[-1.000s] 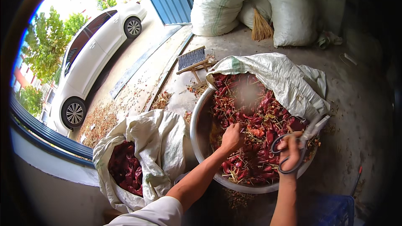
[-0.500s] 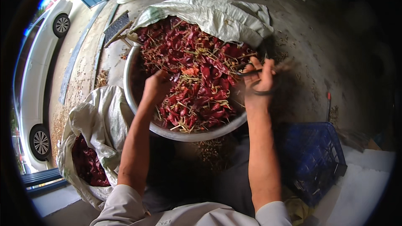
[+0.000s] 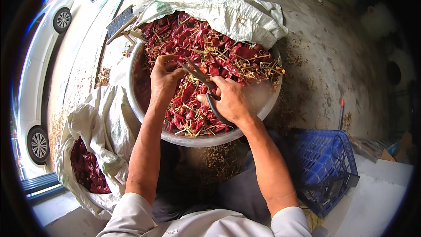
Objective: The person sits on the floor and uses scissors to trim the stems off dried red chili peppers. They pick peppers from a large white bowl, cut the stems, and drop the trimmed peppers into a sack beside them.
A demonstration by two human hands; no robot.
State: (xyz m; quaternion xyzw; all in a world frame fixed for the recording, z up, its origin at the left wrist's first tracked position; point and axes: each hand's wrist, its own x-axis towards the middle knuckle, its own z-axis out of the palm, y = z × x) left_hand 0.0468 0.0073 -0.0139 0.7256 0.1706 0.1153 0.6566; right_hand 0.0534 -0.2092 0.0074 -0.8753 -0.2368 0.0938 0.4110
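Note:
Dried red chilies (image 3: 185, 94) with pale cut stems fill a wide metal basin (image 3: 204, 141) in front of me. Over the pile's left side, my left hand (image 3: 164, 79) is closed in a pinch; what its fingertips hold is too small to make out. My right hand (image 3: 231, 102) grips a pair of scissors (image 3: 199, 74) by the dark handles. Their blades point up and left, with the tips right beside my left fingertips. A white woven sack (image 3: 228, 15) lies across the far edge of the pile.
At the lower left stands another woven sack (image 3: 109, 114), its mouth showing dark red chilies (image 3: 87, 166). A blue plastic crate (image 3: 324, 158) sits to the right. Stem scraps litter the concrete floor (image 3: 324, 66). Beyond the doorway at left is a white car (image 3: 33, 83).
My right hand has swung left and inward from the basin's right edge, bringing the scissors to my left hand. My left hand has risen slightly, fingertips now pinched near the blades.

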